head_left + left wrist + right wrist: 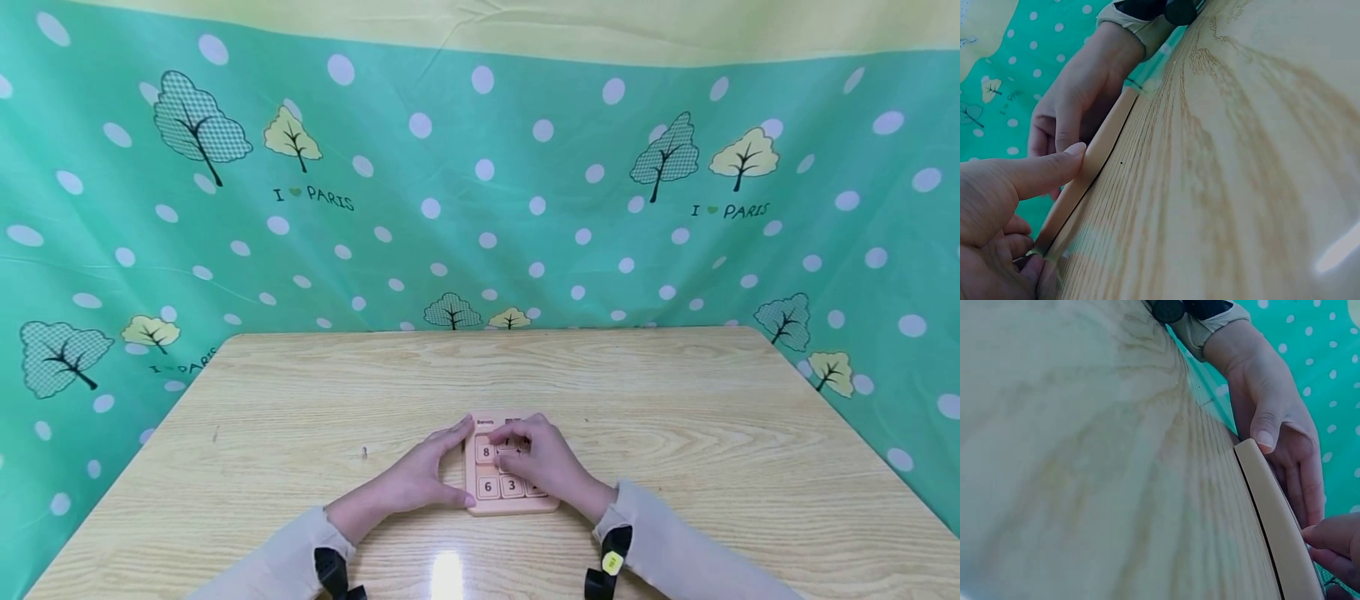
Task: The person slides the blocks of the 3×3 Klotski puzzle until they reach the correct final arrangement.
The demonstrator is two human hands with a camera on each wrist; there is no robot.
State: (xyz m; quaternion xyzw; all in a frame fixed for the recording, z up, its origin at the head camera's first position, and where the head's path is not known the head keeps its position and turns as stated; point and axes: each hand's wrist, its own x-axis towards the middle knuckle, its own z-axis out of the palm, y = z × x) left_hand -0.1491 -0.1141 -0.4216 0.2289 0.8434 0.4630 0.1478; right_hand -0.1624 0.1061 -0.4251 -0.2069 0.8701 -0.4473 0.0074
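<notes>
A pink number slide puzzle (510, 509) lies flat on the table near its front. Tiles 8 (486, 452), 6 (487, 487) and 3 (512, 486) can be read on it; other tiles are partly covered. My left hand (408, 482) holds the puzzle's left side, with the thumb at the lower corner and fingers along the upper side. Over the tiles is my right hand (553, 465), its index finger and thumb spread apart and touching down just right of the 8. The left wrist view shows the left thumb (1054, 169) against the puzzle's front edge.
The wooden table (315, 392) extends around the puzzle. Behind it and along both sides hangs a green dotted curtain (480, 200). A bright light reflection lies on the tabletop in front of the puzzle. Black straps (330, 571) are worn over both sleeves.
</notes>
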